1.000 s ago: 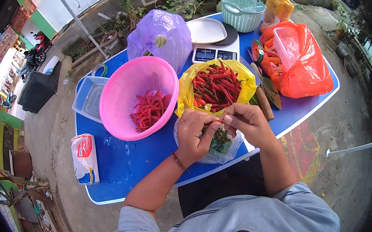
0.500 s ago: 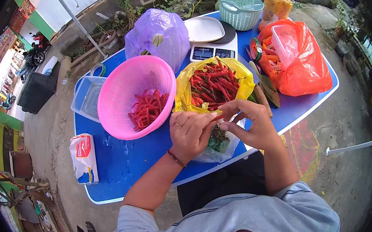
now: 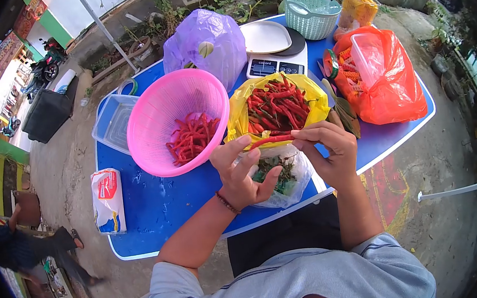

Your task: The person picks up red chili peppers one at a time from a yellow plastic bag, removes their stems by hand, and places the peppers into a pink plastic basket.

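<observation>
A red chili (image 3: 272, 139) lies level between my two hands, over the near edge of the yellow bag (image 3: 239, 114) full of red chilies (image 3: 277, 105). My right hand (image 3: 329, 150) pinches its right end between thumb and fingers. My left hand (image 3: 243, 172) is at its left end with the fingers spread apart. Below the hands sits a clear plastic bag (image 3: 294, 185) with green stems in it. To the left, the tilted pink basket (image 3: 148, 123) holds more red chilies (image 3: 193, 136).
Behind are a purple bag (image 3: 204, 42), a kitchen scale (image 3: 276, 66) and a green basket (image 3: 312, 16). A red bag (image 3: 394, 86) lies at the right. A clear container (image 3: 109, 125) and a white packet (image 3: 108, 200) are at the left. A person (image 3: 33, 246) is at the far left.
My hands have moved apart, and my left fingers have opened. The chili now shows stretched out between them. More of the person at the far left has come into view.
</observation>
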Demonstrator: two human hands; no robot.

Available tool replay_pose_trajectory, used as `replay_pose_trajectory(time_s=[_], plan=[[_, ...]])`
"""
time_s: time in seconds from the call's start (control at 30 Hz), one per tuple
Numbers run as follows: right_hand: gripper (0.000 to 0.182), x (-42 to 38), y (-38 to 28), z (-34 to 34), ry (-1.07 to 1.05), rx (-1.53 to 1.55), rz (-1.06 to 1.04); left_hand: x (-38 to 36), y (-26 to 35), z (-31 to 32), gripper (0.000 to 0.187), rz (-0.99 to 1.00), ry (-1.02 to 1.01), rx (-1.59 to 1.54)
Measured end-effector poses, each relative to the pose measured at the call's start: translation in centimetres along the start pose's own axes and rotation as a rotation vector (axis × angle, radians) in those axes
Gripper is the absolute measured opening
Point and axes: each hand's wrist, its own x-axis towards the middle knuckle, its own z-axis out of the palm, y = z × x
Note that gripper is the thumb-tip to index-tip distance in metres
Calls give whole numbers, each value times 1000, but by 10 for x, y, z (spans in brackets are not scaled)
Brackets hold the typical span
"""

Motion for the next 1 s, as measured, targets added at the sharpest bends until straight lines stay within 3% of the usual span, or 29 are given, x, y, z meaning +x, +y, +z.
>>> replay_pose_trajectory(time_s=[0.3, 0.4, 0.63, 0.73, 0.83, 1.0], plan=[[22, -6, 3, 20, 163, 145, 69, 3, 7, -1, 60, 52, 2, 300], [21, -3, 4, 29, 154, 165, 42, 5, 10, -1, 60, 39, -88, 367], [22, 24, 3, 71, 45, 274, 69, -2, 5, 6, 62, 1, -29, 420], [21, 36, 0, 84, 17, 221, 67, 2, 3, 7, 65, 8, 6, 406], [21, 48, -8, 89, -1, 73, -78, -2, 1, 10, 67, -23, 21, 419], [19, 47, -6, 74, -31, -17, -16, 0, 1, 8, 62, -39, -24, 456]])
